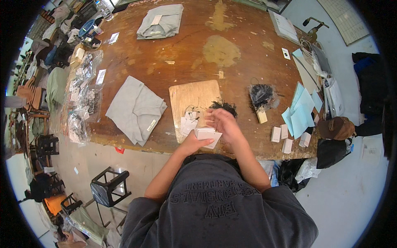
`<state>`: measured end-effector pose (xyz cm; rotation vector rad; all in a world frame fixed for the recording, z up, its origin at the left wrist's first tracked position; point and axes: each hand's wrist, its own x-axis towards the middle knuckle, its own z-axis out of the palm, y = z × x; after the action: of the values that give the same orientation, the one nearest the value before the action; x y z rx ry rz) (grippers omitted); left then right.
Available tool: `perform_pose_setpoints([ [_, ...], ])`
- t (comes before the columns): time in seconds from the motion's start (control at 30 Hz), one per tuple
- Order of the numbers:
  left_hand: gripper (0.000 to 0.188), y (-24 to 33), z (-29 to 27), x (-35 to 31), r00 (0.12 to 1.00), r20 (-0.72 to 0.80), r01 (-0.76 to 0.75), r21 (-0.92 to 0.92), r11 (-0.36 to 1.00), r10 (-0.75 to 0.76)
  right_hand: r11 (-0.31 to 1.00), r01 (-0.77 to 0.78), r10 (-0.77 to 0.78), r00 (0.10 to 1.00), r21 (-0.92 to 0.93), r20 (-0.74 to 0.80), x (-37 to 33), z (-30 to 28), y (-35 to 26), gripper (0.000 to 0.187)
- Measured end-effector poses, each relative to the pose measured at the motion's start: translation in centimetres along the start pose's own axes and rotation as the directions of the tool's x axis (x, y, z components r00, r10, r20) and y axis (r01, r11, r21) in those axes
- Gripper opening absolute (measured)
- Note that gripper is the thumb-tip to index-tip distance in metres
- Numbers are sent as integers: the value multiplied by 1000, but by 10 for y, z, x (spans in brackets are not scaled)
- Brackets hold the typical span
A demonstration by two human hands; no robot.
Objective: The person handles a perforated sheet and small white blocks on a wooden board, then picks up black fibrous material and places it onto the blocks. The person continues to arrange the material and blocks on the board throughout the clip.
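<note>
My left hand [191,144] is closed around a stack of white cardboard tags [205,134], with its thumb lying across the near side. Just beyond the stack is my right hand [225,123], its fingers loosely bent and a little apart; I make out nothing in them. It partly covers a bunch of black tag strings [226,107] lying on a pale wooden board [194,90]. Left of that hand, several white tags [188,124] with black strings lie loose on the board.
Folded grey garments [136,110] lie left of the board and at the far side [161,22] of the wooden table [173,58]. Rightward are a bag of black strings [262,96], small white tag stacks [287,145], blue paper sheets [301,113] and a brown cap [337,128]. A stool [109,187] stands on the floor.
</note>
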<state>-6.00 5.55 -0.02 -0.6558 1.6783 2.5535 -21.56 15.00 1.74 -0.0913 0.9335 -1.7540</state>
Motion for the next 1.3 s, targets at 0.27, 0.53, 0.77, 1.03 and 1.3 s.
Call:
perform_pose_setpoints([
  [0.27, 41, -21, -12, 10, 904, -408, -71, -432, 899, -125, 853, 207, -359, 899, -479, -250, 4, -12, -17, 14],
  [0.53, 33, 5, -2, 5, 857, -488, -207, -33, 978, 165, 272, 295, -379, 908, -916, 180, -5, 26, 19, 14],
  [0.77, 27, 12, -2, 3, 798, -413, -264, 415, 871, 439, 318, 311, -405, 899, -896, 169, 0, 25, 23, 15],
  [1.03, 36, 15, -18, -1, 670, 267, -427, 902, 65, 693, 703, -90, -51, 983, -706, -175, 6, -22, 42, 19],
  [1.3, 23, -22, -26, 16, 811, -576, -111, 21, 994, 103, 17, -177, -693, 708, -984, -139, 17, -86, -4, 11],
])
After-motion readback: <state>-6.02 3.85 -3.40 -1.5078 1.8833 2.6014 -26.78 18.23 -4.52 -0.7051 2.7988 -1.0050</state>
